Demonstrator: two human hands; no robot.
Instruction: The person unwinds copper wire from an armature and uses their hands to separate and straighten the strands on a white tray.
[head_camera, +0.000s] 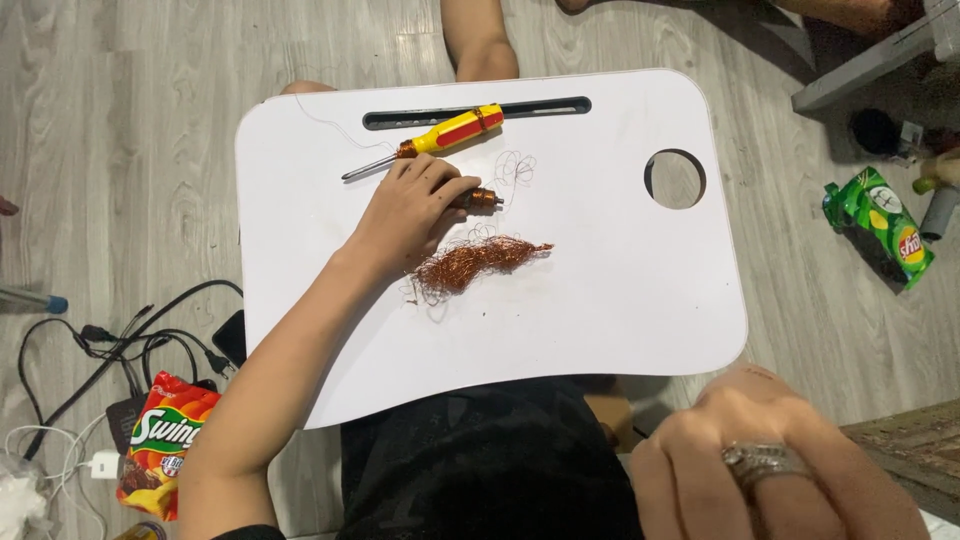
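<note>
While left hand (415, 205) grips motor rotor (482, 198), screwdriver (440, 137) lies just beyond

single head-worn view, looking almost straight down from above the seated person onto a white lap tray (600, 300) and the grey floor (120, 150) around it. the tray fills the middle of the frame at arm's length; the right hand (770, 470) sits very close to the lens, bottom right.
</note>
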